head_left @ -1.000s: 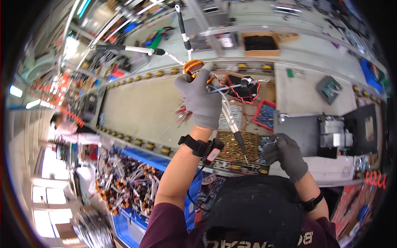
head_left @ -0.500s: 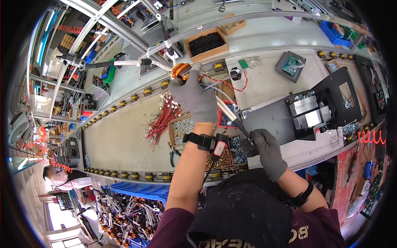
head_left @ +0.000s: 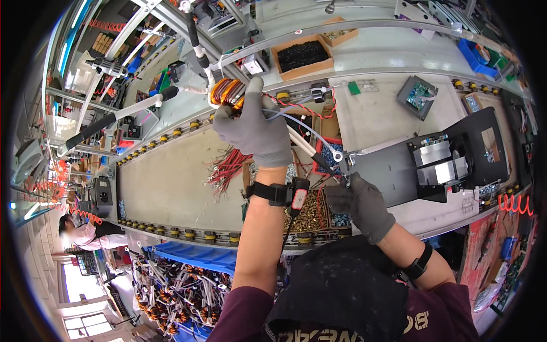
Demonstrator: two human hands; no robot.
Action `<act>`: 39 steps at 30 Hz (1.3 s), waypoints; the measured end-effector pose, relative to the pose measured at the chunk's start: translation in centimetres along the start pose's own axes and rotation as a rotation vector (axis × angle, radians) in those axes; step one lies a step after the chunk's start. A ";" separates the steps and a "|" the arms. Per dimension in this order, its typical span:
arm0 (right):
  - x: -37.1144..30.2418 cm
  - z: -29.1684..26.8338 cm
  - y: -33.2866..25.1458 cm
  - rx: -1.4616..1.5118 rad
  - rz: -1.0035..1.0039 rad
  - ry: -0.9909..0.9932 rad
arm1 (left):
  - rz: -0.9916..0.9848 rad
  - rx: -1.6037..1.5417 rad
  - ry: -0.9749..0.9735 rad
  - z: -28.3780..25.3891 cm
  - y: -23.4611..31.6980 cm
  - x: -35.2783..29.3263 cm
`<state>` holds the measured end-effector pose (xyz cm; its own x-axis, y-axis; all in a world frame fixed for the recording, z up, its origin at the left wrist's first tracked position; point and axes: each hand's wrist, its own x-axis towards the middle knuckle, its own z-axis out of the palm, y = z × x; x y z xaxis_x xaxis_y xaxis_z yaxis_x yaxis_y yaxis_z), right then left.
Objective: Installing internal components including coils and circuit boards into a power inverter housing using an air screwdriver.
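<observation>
Left hand [head_left: 253, 128] grips the copper coil [head_left: 227, 93]; right hand [head_left: 360, 202] pinches its wires [head_left: 302, 122] — lead-dressing step; next, likely seat them precisely.

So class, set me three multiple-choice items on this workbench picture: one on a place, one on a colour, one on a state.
1. Where does the box of black parts sit?
A. beyond the belt, behind the raised hand
B. on the floor
C. in the person's lap

2. What colour is the coil winding?
A. blue
B. copper-orange
C. white

3. What is the left hand doing?
A. lying flat on the belt
B. hanging empty
C. gripping the coil, raised

Key: 1 A, the box stands on the far shelf past the belt; 2 B, the winding shines copper-orange; 3 C, the gloved fingers close on the coil, while the right hand holds a thin tool.
</observation>
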<state>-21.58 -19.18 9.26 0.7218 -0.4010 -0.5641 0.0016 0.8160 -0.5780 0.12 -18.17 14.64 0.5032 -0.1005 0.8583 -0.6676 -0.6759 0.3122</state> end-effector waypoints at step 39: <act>-3.1 4.5 -5.4 -1.268 -1.229 -0.012 | -0.700 -1.574 -0.189 -2.6 -9.4 2.0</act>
<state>-20.66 -20.45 16.79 0.7208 -0.4706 0.5089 0.0126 -0.7252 -0.6885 5.95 -10.13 14.46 0.8830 -0.2784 0.3778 -0.1067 0.6650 0.7392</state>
